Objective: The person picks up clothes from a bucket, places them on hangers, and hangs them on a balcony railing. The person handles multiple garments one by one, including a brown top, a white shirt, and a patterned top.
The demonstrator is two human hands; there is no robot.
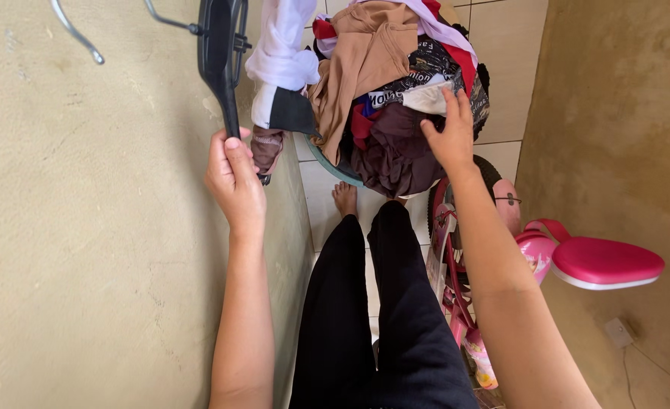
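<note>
My left hand (233,178) is raised by the beige wall and closed around the lower end of a black plastic hanger (221,53), whose metal hook points toward the wall. My right hand (450,132) reaches forward with fingers spread and rests on a heap of clothes (384,83) piled in a basin with a teal rim (327,163). The heap holds a tan garment, a white one, dark maroon and black printed pieces. A white cloth (282,45) hangs at the heap's left side.
A rough beige wall (85,227) fills the left. A pink child's bicycle (501,250) with a pink seat (607,261) stands at the right, close to my right arm. My black-trousered legs and a bare foot (344,198) are on the pale tiled floor (501,45).
</note>
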